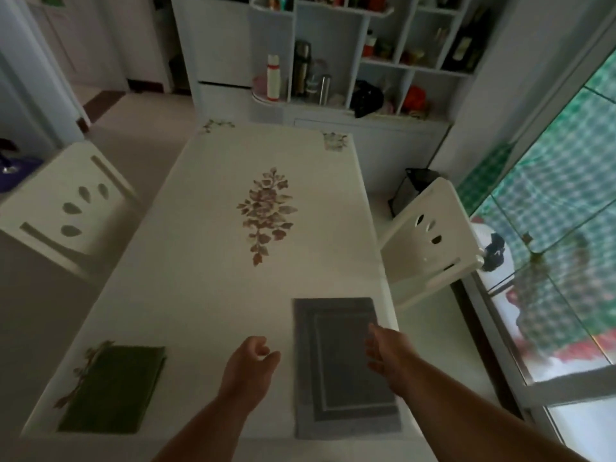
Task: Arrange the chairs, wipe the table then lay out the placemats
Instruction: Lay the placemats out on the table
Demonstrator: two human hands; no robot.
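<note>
A long white dining table (pixel 206 295) with a printed leaf-and-flower motif (pixel 266 213) at its centre runs from the near edge of the view toward the far wall, where a white shelving unit (pixel 353 61) holds bottles, flasks and bags. A white chair (pixel 66 208) with leaf-shaped cut-outs in its back stands at the table's left side, and a second white chair (pixel 430 235) of the same design stands at the right side, its back angled toward the glass door (pixel 550 245) on the right. On the near right part of the tabletop lies a stack of grey placemats (pixel 336 368), flat and squared with the table edge, smaller layers showing on top of a larger one. On the near left part lies a folded dark green cloth (pixel 113 388), flat, well apart from the grey stack. The left hand (pixel 250 365) hovers above the bare table between the cloth and the stack, fingers loosely curled, grasping nothing. The right hand (pixel 386 355) is over the right side of the placemats, fingers extended and released; whether it touches the top mat cannot be told.
</note>
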